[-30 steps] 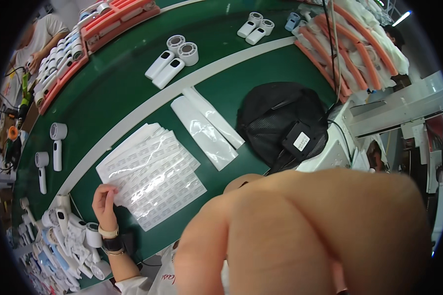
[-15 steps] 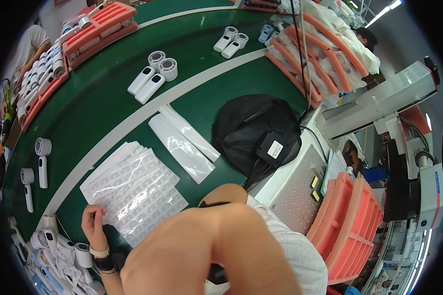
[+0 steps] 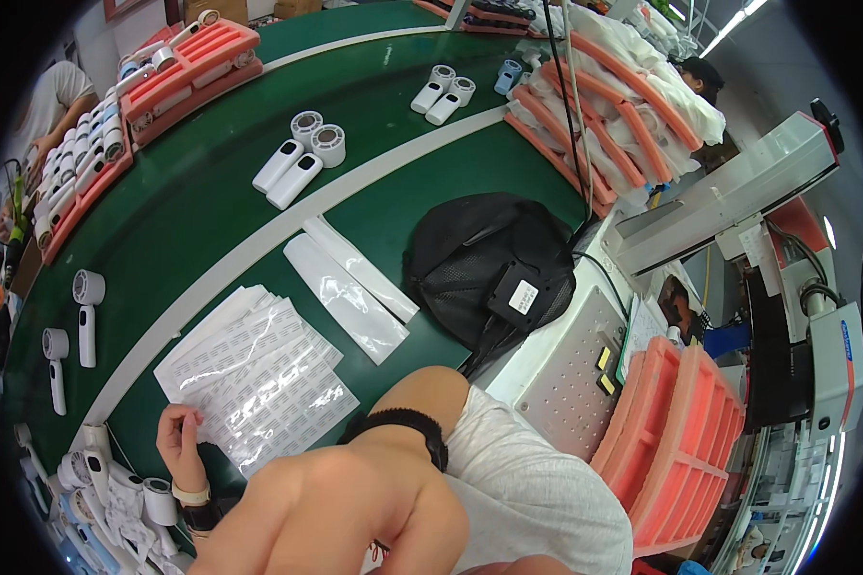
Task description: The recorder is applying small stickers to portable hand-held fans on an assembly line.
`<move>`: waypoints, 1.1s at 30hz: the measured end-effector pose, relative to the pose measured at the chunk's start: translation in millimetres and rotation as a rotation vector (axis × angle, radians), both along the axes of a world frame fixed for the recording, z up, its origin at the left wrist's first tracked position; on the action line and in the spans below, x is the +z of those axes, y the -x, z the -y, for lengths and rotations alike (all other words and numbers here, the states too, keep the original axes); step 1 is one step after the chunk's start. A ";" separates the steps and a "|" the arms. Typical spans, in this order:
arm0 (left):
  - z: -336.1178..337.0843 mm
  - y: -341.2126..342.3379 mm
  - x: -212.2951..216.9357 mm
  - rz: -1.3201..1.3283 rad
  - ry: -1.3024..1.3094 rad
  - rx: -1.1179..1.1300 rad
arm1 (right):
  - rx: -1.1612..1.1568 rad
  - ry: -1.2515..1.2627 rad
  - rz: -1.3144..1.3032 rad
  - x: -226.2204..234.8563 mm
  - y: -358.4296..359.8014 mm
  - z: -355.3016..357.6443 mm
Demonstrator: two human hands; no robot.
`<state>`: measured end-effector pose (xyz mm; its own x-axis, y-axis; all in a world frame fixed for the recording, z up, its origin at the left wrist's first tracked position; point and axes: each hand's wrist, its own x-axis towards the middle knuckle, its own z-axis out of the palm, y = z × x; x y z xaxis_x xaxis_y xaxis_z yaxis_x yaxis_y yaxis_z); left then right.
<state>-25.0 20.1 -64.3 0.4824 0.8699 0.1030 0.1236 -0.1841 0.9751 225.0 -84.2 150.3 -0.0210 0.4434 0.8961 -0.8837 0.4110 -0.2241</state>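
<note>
My left hand [image 3: 181,445] rests by the left edge of a fanned stack of printed label sheets [image 3: 268,393] on the green table. Its fingers are loosely curled, and nothing shows in them. Large and close at the lower edge is my right hand [image 3: 340,503], knuckles up, a black band round its wrist. Its fingertips run out of view, so what they hold, if anything, is hidden. Just beyond the sheets lie two glossy white strips [image 3: 340,297]. A black mesh bag [image 3: 479,259] with a small black box on it sits to their right.
White handheld fans [image 3: 292,172] stand in groups on the green surface [image 3: 192,220] beyond a pale divider strip. More fans [image 3: 115,489] are heaped at lower left. Pink foam trays [image 3: 666,431] and a machine with an arm [image 3: 729,182] occupy the right. Another person [image 3: 67,86] works far left.
My right hand has drawn down and left, baring its wrist band and more of my grey clothing. My left hand stays by the sheets. The whole view has shifted slightly.
</note>
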 end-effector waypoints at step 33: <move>-21.2 23.0 -32.5 -0.120 0.191 0.132 | 0.699 0.366 -0.269 -22.0 14.0 -5.2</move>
